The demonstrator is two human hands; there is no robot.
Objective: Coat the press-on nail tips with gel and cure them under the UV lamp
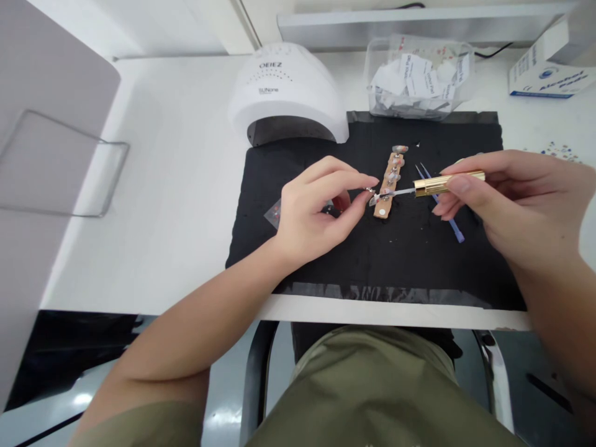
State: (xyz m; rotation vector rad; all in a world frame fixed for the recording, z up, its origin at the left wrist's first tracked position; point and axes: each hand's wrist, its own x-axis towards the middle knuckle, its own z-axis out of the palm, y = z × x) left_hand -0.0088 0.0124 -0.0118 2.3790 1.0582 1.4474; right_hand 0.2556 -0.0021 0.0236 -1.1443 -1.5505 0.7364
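Between the thumb and index fingertip of my left hand (pixel 316 208) is a small metal holder carrying a false nail (pixel 374 200). My right hand (pixel 526 192) grips a gold-handled nail brush (pixel 426 186). Its pale bristle end reaches left to the false nail and appears to touch it. Right behind the brush lies a tan strip (pixel 382 210) with several decorated false nails standing along it. A pair of purple tweezers (pixel 455 228) rests partly under my right hand. Beside my left hand a small clear packet (pixel 272 215) is partly covered.
A black mat (pixel 372 261) covers the front of the white table (pixel 153 248). At the back stand a white nail lamp (pixel 288 93), a clear tub (pixel 377 102) of alcohol pad packets and an alcohol pads box (pixel 540 74). Loose gems (pixel 561 150) lie at right.
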